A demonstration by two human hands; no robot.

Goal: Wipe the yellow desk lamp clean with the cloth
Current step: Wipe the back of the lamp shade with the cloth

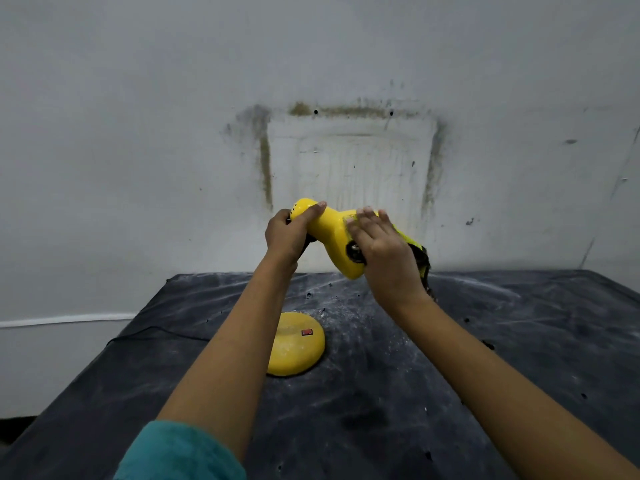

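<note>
The yellow desk lamp's shade (332, 233) is raised above the table, tilted with its narrow end up and to the left. My left hand (289, 233) grips that narrow end. My right hand (384, 251) lies flat on the wide part of the shade and presses a yellow-green cloth (417, 251) with a dark frayed edge against it. Most of the cloth is hidden under the hand. The lamp's round yellow base (298, 344) with a red switch sits on the table below; the neck joining base and shade is hidden behind my left arm.
A dark cloth-covered table (398, 393) streaked with white dust fills the lower view. A thin black cord (156, 332) runs left from the base. A stained white wall (346, 150) stands right behind the table's far edge.
</note>
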